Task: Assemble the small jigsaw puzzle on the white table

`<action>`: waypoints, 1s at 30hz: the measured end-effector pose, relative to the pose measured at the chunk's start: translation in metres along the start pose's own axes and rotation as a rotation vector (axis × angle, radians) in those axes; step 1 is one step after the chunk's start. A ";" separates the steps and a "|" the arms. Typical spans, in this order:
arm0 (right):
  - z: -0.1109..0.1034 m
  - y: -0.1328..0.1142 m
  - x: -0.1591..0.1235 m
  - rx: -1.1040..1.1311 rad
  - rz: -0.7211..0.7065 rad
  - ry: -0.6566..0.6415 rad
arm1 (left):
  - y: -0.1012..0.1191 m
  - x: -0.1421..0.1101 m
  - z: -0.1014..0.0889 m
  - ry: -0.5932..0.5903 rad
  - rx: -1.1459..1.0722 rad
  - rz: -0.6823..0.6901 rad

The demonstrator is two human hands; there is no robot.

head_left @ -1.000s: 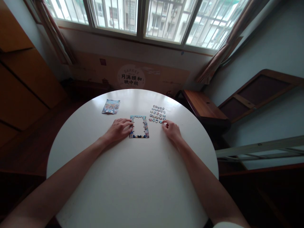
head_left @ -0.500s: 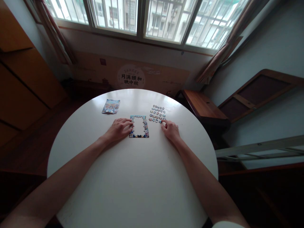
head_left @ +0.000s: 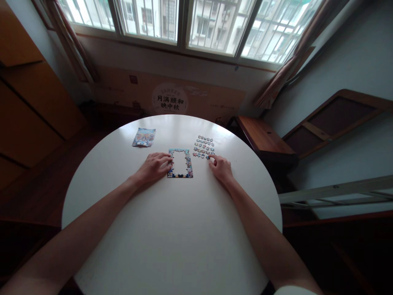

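Observation:
A rectangular jigsaw border lies assembled on the white table, with a bare opening in its middle. My left hand rests flat at its left side, fingers stretched out and fingertips on the left strip, covering part of it. Right of the border, loose jigsaw pieces are laid out in several rows. My right hand is at the lower right corner of these rows. Its index fingertip touches a bluish jigsaw piece; the thumb is slightly apart below, and the other fingers are curled.
A colourful printed packet lies at the back left of the round white table. Beyond the table's right edge stands a wooden bench. A barred window is behind, above a printed board.
Both hands keep their places, and the jigsaw border and loose pieces look the same. Only a very slight shift of the whole view shows.

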State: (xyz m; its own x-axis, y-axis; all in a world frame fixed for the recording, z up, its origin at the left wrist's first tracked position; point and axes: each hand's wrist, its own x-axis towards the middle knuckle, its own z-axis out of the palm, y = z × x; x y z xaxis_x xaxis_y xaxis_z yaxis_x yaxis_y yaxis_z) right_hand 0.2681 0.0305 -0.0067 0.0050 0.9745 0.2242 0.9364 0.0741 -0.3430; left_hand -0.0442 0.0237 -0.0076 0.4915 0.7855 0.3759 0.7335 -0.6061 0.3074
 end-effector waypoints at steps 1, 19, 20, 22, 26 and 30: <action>0.000 0.000 0.000 0.001 0.001 -0.001 | 0.000 0.000 0.000 -0.001 -0.001 -0.001; 0.000 -0.001 0.000 0.005 0.011 -0.002 | -0.002 -0.001 0.002 0.009 -0.009 0.000; 0.000 -0.001 0.000 0.007 0.011 -0.001 | -0.002 -0.001 0.002 0.008 -0.009 0.001; -0.001 -0.001 0.000 0.023 0.016 0.005 | -0.001 -0.001 0.001 0.005 -0.005 0.001; -0.001 -0.001 0.001 0.108 0.013 0.016 | 0.000 0.000 0.000 -0.002 -0.002 -0.006; 0.003 -0.004 0.000 0.137 -0.133 -0.001 | 0.000 0.000 0.001 -0.002 0.006 0.001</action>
State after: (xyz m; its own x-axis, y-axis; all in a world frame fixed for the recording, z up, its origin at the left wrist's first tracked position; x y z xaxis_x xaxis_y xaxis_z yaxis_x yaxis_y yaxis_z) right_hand 0.2630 0.0305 -0.0085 -0.1165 0.9543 0.2751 0.8723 0.2307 -0.4311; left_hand -0.0443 0.0239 -0.0086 0.4931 0.7854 0.3743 0.7360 -0.6060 0.3019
